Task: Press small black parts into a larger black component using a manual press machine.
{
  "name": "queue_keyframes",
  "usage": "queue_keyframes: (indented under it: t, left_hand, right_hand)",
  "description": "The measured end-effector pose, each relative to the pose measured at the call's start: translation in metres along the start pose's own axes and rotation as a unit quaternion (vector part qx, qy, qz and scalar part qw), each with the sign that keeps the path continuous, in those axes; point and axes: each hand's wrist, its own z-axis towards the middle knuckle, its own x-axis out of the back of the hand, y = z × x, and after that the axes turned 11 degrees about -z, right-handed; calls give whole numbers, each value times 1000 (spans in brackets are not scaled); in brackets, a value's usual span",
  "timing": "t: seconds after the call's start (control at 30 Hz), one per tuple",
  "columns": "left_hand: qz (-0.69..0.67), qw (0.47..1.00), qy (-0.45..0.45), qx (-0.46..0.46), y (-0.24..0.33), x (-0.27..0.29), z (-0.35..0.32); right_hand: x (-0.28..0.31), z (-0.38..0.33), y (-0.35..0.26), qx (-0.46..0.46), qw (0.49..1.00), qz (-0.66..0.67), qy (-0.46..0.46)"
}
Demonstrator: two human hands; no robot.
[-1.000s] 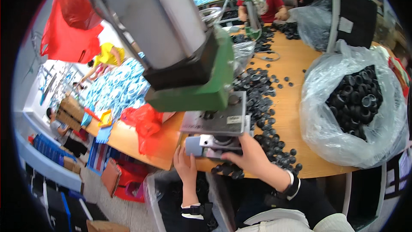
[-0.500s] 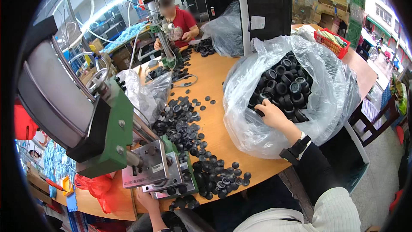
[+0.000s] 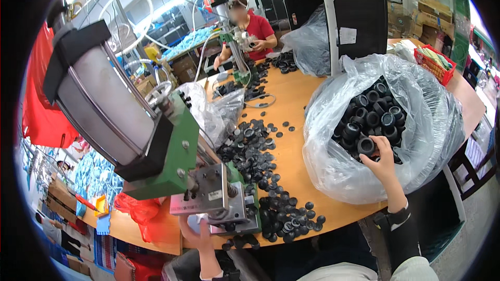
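My right hand point(image 3: 381, 160) reaches into a large clear plastic bag point(image 3: 333, 171) full of black round rubber parts point(image 3: 372, 112), its fingers closed on one black ring-shaped part point(image 3: 366, 147). At the front edge of the wooden table point(image 3: 304, 99), my left hand point(image 3: 195, 231) is tucked under the metal base of a green press machine point(image 3: 179, 156); its fingers are partly hidden. A big grey cylinder point(image 3: 101, 106) tops the machine. Loose black parts point(image 3: 260, 177) lie scattered between the machine and the bag.
Another person in a red shirt point(image 3: 258, 28) works at a second machine at the far end of the table. A smaller clear bag point(image 3: 213, 109) sits behind the press, a dark bag point(image 3: 307, 36) and black panels at the back. A red basket point(image 3: 435, 60) stands at right.
The view swung from the machine toward the bag. My right hand left the press, went into the bag and now closes on a black part. My left hand stays under the press.
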Motion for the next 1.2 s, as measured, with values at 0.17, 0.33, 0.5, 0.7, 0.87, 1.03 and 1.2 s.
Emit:
queue_keyframes:
  t: [0.17,0.33,0.5,0.7,0.87,1.03,1.2]
  left_hand:
    - [-136,975,88,151,8,-55,21]
    - [47,990,72,116,3,-57,24]
    - [173,979,-1,110,23,-53,14]
    - [174,980,60,81,38,-9,-33]
    - [304,909,186,218,34,84,-102]
    - [393,852,196,284,25,141,-155]
    - [321,904,161,233,-7,119,-127]
  right_hand:
    - [24,-21,-55,76,990,-4,-117]
    - [22,-39,-88,130,973,29,-186]
    - [-12,-69,-125,142,946,108,-271]
    - [-84,-117,-189,163,902,235,-322]
    - [-137,-109,-238,226,918,217,-245]
    - [-167,-97,-258,206,909,219,-289]
    - [-168,-81,-267,190,893,226,-341]
